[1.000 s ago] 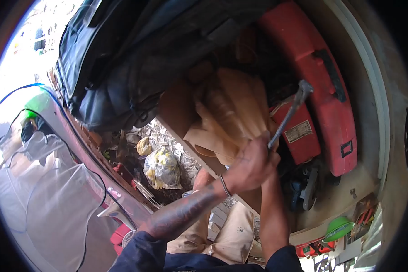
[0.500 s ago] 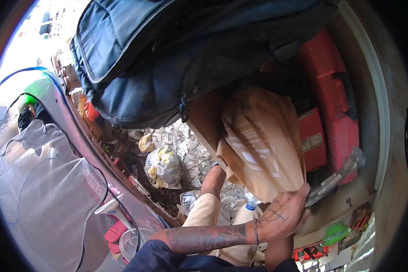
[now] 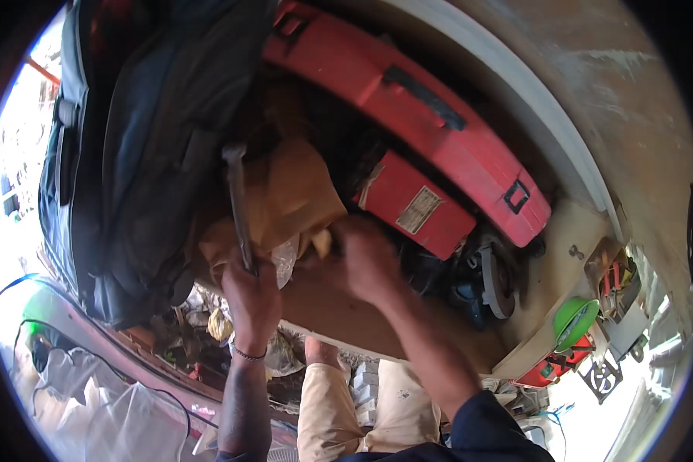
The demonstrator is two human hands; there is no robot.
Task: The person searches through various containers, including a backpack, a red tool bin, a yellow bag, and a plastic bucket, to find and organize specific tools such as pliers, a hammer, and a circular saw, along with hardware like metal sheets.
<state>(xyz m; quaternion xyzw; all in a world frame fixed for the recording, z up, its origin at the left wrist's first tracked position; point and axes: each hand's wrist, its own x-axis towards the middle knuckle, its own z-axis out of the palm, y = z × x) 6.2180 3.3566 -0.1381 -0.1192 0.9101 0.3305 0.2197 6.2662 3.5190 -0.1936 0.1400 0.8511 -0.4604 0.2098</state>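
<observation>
My left hand (image 3: 252, 296) grips the lower end of a metal hammer (image 3: 237, 202), whose head points up against a dark blue backpack (image 3: 135, 154). My right hand (image 3: 366, 262) reaches into the gap under a small red case (image 3: 416, 206), beside a brown paper bag (image 3: 289, 196) with clear plastic at its lower edge. I cannot see whether its fingers hold anything. A large red tool case (image 3: 416, 108) lies above the small one.
An angle grinder (image 3: 489, 281) lies right of my right hand on a wooden shelf (image 3: 346, 312). A green disc (image 3: 574, 322) and small tools sit at the far right. Below are rubble, plastic bags (image 3: 219, 327) and my knees (image 3: 362, 400).
The hammer has passed from the right side to the left, now upright in my left hand. My right hand moved up to the red case. The view swung toward the shelf.
</observation>
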